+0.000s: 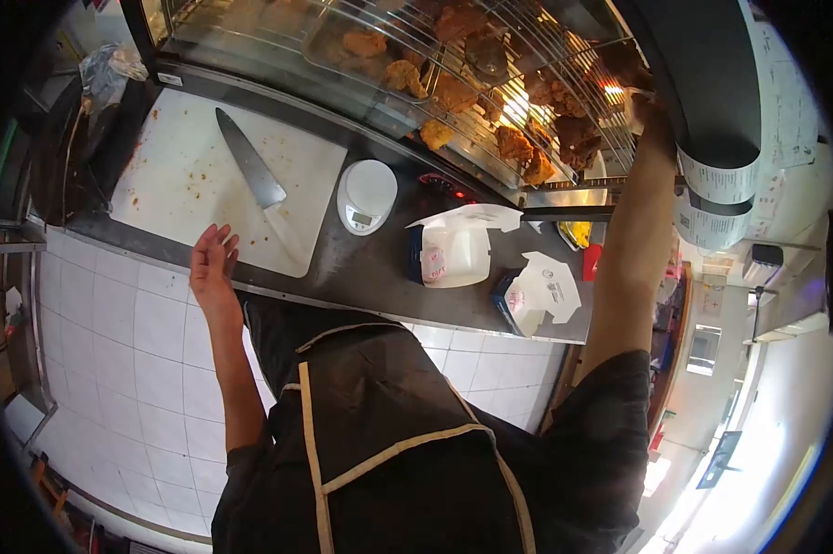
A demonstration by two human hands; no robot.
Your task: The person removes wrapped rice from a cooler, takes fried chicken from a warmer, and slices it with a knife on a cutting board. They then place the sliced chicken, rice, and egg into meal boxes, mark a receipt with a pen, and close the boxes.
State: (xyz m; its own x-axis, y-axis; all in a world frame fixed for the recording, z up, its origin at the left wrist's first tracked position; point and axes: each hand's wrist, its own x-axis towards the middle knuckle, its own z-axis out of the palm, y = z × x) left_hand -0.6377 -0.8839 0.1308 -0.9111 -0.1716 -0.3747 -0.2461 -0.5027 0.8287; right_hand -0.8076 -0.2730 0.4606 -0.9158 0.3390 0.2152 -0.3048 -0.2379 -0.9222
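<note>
My left hand (215, 263) hovers by the front edge of a white cutting board (172, 198), fingers loosely apart and holding nothing. On the board lies a large kitchen knife (250, 159) with a white handle, among scattered crumbs. My right arm stretches up to the glass display case, and my right hand (652, 113) is at its far right end, near the wire rack (564, 69). Its fingers are mostly hidden, so I cannot make out what it touches. Pieces of fried chicken (513, 143) sit on the racks and trays in the lit case.
Right of the board stands a white kitchen scale (368, 196). Two opened takeaway boxes, a larger box (453, 256) and a smaller box (541, 294), stand near the counter's edge. A black device with printed paper labels (717, 217) hangs close to my right arm.
</note>
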